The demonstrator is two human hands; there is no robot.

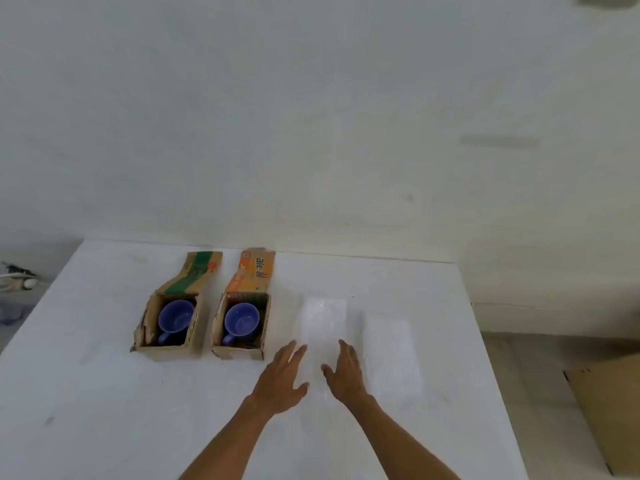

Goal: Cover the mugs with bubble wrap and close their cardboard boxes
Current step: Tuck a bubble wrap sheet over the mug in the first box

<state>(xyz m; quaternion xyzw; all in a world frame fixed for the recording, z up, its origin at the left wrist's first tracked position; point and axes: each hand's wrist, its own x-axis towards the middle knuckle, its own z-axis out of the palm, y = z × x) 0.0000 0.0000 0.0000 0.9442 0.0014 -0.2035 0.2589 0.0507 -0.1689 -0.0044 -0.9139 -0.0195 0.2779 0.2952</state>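
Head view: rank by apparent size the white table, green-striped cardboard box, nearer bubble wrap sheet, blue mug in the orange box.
1. White table
2. Nearer bubble wrap sheet and green-striped cardboard box: look alike, unranked
3. Blue mug in the orange box

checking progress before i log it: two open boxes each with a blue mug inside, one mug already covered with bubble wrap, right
Not quite. In the head view both blue mugs sit uncovered in their open boxes; the two bubble wrap sheets lie flat on the table.

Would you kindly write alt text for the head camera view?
Two bare hands, left hand and right hand, reach for a bubble wrap sheet on a white table. Left of it, two open cardboard boxes each hold a blue mug.
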